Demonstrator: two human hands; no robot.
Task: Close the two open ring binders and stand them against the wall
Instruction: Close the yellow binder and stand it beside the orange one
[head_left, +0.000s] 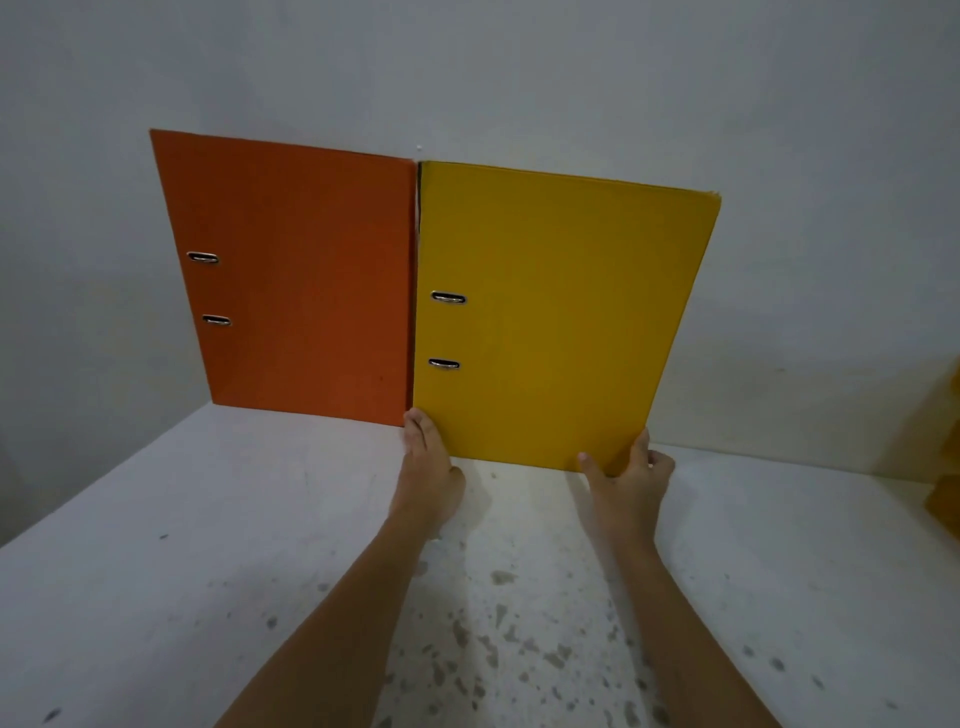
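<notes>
An orange ring binder (296, 275) stands closed and upright against the wall (519, 78) at the left, its cover facing me. Right beside it a yellow ring binder (561, 312), also closed, stands upright with its left edge touching the orange one. My left hand (428, 462) holds the yellow binder's lower left corner. My right hand (631, 470) grips its lower right corner, thumb on the front cover. The yellow binder's bottom edge is at the white surface (208, 545); whether it rests on it is hard to tell.
The white surface is speckled with dark flecks toward the front. A yellowish-brown object (948, 452) shows at the right edge of the view, cut off by the frame.
</notes>
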